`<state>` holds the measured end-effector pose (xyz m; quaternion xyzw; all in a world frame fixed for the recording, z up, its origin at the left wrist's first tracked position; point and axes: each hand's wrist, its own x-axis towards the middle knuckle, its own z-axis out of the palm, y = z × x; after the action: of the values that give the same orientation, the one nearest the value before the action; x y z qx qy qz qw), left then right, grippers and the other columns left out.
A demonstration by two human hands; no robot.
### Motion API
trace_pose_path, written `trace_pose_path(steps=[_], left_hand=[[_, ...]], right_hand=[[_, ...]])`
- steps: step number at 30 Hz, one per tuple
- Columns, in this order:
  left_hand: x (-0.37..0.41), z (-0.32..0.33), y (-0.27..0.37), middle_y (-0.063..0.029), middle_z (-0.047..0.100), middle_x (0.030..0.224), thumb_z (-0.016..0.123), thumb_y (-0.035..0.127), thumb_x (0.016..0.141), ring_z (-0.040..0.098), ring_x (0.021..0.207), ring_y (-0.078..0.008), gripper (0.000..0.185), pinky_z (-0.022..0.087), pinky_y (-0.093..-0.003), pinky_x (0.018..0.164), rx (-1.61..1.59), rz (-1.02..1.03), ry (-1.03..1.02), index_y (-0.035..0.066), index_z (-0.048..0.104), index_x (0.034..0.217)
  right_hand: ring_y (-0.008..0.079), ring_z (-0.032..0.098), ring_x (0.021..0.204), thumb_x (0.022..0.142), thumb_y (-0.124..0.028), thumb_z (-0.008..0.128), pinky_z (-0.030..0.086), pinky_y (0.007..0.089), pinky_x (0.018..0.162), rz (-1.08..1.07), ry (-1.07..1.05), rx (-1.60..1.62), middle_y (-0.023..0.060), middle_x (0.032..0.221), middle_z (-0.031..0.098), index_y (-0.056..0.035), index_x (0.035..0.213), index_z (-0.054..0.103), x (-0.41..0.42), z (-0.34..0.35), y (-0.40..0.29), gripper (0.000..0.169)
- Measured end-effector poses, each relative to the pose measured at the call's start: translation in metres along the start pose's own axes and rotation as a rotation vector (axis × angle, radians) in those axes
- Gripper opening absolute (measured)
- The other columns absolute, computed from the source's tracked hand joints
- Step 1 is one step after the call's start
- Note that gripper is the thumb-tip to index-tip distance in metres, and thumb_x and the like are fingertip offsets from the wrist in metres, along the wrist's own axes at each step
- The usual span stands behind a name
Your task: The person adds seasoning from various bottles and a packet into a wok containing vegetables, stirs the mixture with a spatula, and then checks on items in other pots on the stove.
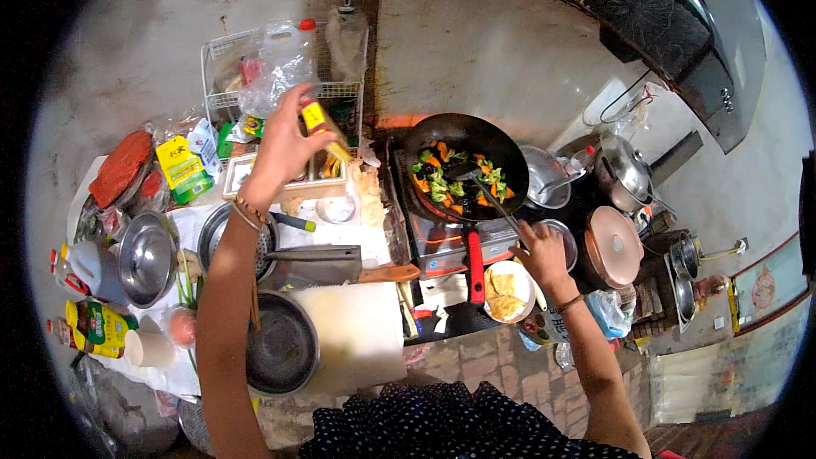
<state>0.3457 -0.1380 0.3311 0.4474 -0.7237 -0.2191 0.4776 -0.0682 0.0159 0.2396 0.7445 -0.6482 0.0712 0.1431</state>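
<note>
My left hand (290, 140), raised near the wire rack, grips a small container with a yellow and red label (322, 129), tilted over the seasoning box (299, 188). My right hand (542, 252) is closed on the handle of a metal spatula (503, 213). The spatula's blade rests among broccoli, orange vegetable pieces and dark pieces (438, 182) in a black wok (510, 162). That wok sits on a portable stove (446, 242), its red handle (475, 268) pointing towards me. A plate of yellow cooked food (507, 290) lies just left of my right wrist.
A cleaver (331, 266) lies behind a pale cutting board (357, 331), beside a black frying pan (280, 344). Steel bowls (146, 259), packets and bottles crowd the left. Right of the stove stand a pink-lidded pot (615, 245) and a steel pot (621, 172).
</note>
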Motion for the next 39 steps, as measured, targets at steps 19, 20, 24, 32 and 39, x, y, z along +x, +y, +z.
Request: trace_pose_path(steps=[19, 20, 24, 32, 39], left_hand=[[-0.134, 0.022, 0.097, -0.0078, 0.05, 0.108, 0.067, 0.004, 0.073, 0.052, 0.102, -0.0197, 0.037, 0.048, -0.0317, 0.086, -0.401, 0.049, -0.342, 0.003, 0.056, 0.108], [-0.133, 0.02, 0.095, -0.0081, 0.05, 0.108, 0.065, 0.001, 0.074, 0.053, 0.102, -0.0195, 0.034, 0.048, -0.032, 0.086, -0.42, 0.044, -0.387, 0.002, 0.057, 0.107], [-0.132, 0.013, 0.095, -0.0101, 0.056, 0.094, 0.062, 0.005, 0.077, 0.058, 0.088, -0.0227, 0.023, 0.049, -0.0316, 0.075, -0.182, 0.196, -0.543, 0.0, 0.058, 0.099], [-0.152, 0.024, 0.099, -0.0112, 0.057, 0.082, 0.061, 0.013, 0.078, 0.057, 0.073, -0.0268, 0.02, 0.045, -0.0335, 0.064, -0.118, 0.209, -0.613, 0.001, 0.059, 0.094], [-0.163, 0.039, 0.084, -0.0094, 0.061, 0.073, 0.058, 0.01, 0.082, 0.059, 0.065, -0.0186, 0.012, 0.045, -0.031, 0.059, -0.304, 0.07, -0.655, -0.002, 0.059, 0.086]], right_hand=[[0.0296, 0.053, 0.103, 0.07, -0.004, 0.062, 0.041, 0.0343, 0.088, -0.379, -0.04, 1.095, 0.0171, 0.11, 0.054, -0.0025, 0.125, 0.044, 0.022, -0.069, -0.151, 0.058], [0.0284, 0.055, 0.099, 0.072, -0.005, 0.06, 0.042, 0.0335, 0.087, -0.352, -0.111, 1.125, 0.0165, 0.107, 0.056, -0.0018, 0.123, 0.047, 0.018, -0.072, -0.151, 0.053], [0.0239, 0.058, 0.091, 0.072, -0.006, 0.058, 0.044, 0.0315, 0.082, -0.322, -0.33, 1.181, 0.0147, 0.101, 0.059, -0.0006, 0.118, 0.051, 0.002, -0.073, -0.142, 0.047], [0.0091, 0.055, 0.073, 0.077, -0.009, 0.061, 0.047, 0.0254, 0.068, -0.15, -0.529, 1.365, 0.0039, 0.08, 0.061, 0.0021, 0.108, 0.055, -0.037, -0.073, -0.141, 0.033], [0.0086, 0.056, 0.075, 0.078, -0.015, 0.065, 0.047, 0.0246, 0.07, -0.202, -0.658, 1.446, 0.0032, 0.082, 0.062, 0.0016, 0.108, 0.055, -0.053, -0.059, -0.13, 0.036]])
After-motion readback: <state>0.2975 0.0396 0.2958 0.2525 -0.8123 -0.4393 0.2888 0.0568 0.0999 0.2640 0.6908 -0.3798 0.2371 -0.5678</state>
